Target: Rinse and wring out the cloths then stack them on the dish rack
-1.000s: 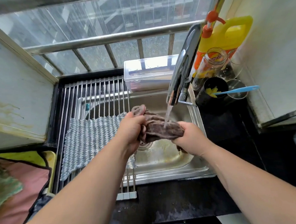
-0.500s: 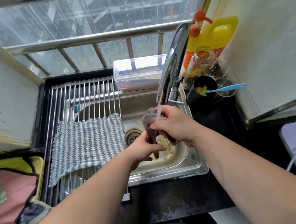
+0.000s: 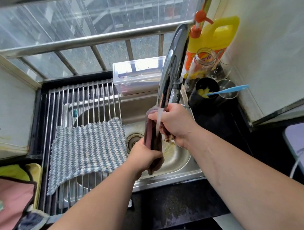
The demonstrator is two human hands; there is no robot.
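Head view: the brown cloth (image 3: 151, 136) hangs under the running tap (image 3: 173, 69), over the sink (image 3: 178, 157). The right hand (image 3: 175, 124) has its grip curled round the top, the left hand (image 3: 143, 156) round the bottom. Likely mid-rinse, with wringing not yet done. A striped cloth (image 3: 87, 147) already lies on the dish rack (image 3: 79, 101), toward the counter's left edge.

I see two cloths, a dark brown cloth (image 3: 150, 132) and a blue-and-white woven cloth (image 3: 87, 147), one steel-rod dish rack (image 3: 86, 101), one chrome tap (image 3: 173, 65).
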